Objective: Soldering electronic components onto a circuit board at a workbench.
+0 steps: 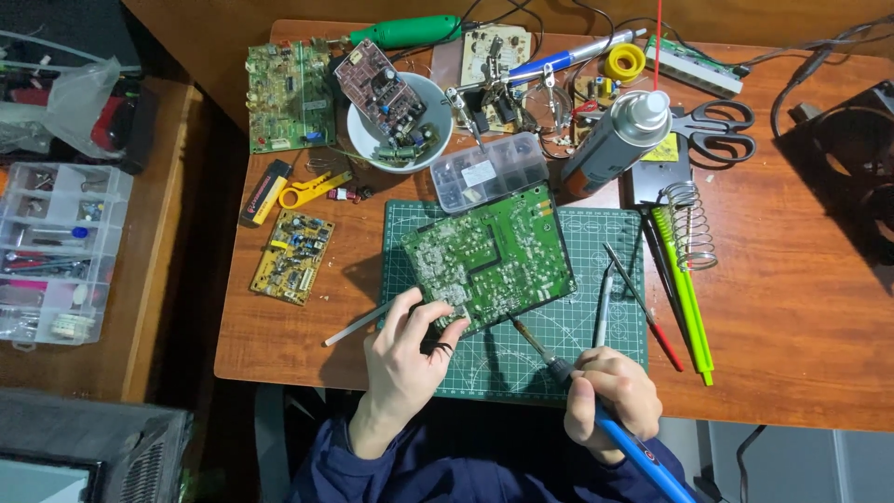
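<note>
A green circuit board (491,253) lies solder side up on a green cutting mat (596,233). My left hand (405,359) pinches the board's near left corner and also holds a thin silver rod (357,323) that sticks out to the left. In my right hand (610,396) is a blue-handled soldering iron (633,447). Its tip (515,321) touches the board's near edge.
A white bowl (399,121) of parts, other circuit boards (291,93), a clear parts box (489,170), a spray can (613,142), scissors (717,126), a coil iron stand (691,224), green pens (687,298) and tweezers (605,303) crowd the wooden table (801,317). A compartment box (58,251) stands left.
</note>
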